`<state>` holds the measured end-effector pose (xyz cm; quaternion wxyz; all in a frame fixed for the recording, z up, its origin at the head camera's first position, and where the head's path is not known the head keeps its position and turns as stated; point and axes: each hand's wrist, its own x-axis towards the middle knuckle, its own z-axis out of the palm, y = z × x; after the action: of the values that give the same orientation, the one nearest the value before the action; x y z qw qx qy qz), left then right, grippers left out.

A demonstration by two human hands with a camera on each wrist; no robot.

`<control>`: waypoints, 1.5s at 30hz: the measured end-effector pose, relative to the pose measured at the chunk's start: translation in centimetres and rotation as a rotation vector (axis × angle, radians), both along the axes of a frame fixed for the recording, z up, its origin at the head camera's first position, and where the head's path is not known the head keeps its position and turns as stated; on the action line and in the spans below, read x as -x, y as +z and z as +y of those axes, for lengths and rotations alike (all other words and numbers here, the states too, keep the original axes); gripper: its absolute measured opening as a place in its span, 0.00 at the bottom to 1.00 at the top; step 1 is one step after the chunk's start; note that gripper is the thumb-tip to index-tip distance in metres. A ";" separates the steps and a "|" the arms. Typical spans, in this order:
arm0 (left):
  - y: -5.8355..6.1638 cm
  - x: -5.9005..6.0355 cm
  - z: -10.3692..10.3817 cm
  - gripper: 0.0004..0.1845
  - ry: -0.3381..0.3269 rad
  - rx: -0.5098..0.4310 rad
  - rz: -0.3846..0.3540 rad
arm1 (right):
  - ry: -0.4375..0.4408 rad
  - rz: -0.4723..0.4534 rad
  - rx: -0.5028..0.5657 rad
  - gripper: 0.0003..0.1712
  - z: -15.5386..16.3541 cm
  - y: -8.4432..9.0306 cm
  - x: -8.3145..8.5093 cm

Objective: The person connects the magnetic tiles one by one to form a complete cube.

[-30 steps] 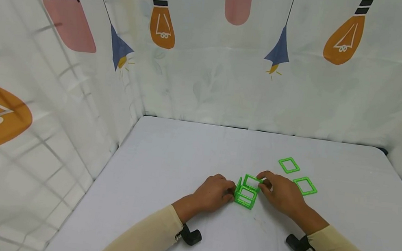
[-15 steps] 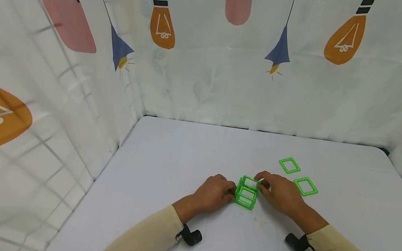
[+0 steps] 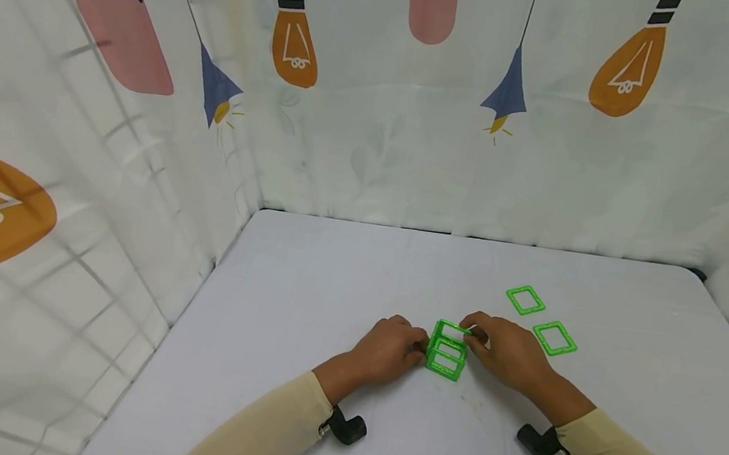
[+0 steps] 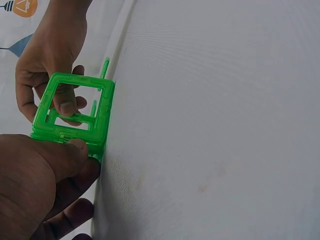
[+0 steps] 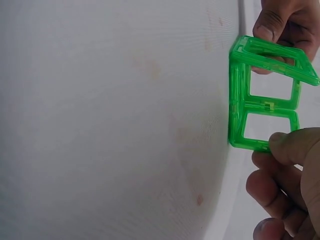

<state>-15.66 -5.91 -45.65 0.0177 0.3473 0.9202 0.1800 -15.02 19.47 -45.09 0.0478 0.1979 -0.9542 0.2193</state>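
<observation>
Between my hands on the table stands a partly boxed shape of green square magnetic tiles (image 3: 444,371), open-framed and joined at their edges. My left hand (image 3: 386,352) pinches its left side; in the right wrist view that thumb lies at a tilted tile (image 5: 280,66). From the right, my right hand (image 3: 511,353) pinches the edge of a hinged tile (image 5: 255,145) between thumb and index finger, its other fingers loosely bent. In the left wrist view an upright square tile (image 4: 109,107) faces the camera, and my right fingertips show through its frame.
Two loose green square tiles, a farther one (image 3: 518,289) and a nearer one (image 3: 545,324), lie flat beyond my right hand. The white-covered table (image 3: 333,276) ends at a printed curtain (image 3: 371,161) behind. A black wrist camera (image 3: 350,431) sits below my left hand.
My right hand has moved slightly left, bringing the far right tile in toward the left tile, so the gap between them has narrowed. My left hand has stayed in place.
</observation>
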 end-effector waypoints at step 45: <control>-0.1 -0.1 0.2 0.03 -0.021 -0.001 0.007 | 0.037 -0.139 0.010 0.61 0.4 -0.6 -2.3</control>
<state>-15.60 -5.72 -45.77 0.0164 0.3574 0.9165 0.1791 -12.72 19.86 -45.68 -0.0215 0.1994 -0.9503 0.2383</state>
